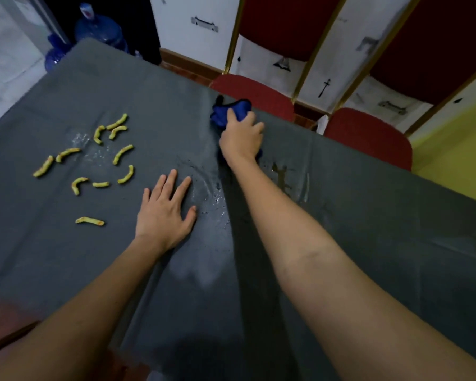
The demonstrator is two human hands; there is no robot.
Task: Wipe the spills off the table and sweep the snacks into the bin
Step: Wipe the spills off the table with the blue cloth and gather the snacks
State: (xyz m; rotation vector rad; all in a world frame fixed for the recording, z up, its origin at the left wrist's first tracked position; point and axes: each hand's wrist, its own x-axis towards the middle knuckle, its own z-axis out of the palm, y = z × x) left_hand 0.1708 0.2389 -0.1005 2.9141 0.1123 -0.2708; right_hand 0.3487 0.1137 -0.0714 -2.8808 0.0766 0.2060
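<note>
I am holding a bunched blue cloth [232,110] in my right grip [242,138], pressing it onto the grey-covered counter [368,215] at twelve o'clock. My left grip [165,213] is lying flat, fingers spread, beside a wet spill [206,185]. Yellow snacks [123,154] are lying scattered at ten o'clock, and red chairs [254,92] are standing beyond at one o'clock.

Two red chairs [254,96] with gold-framed backs stood side by side against a white wall [182,12] with wooden skirting [187,64], and blue water jugs [99,28] sat on the pale floor [6,56] far left.
</note>
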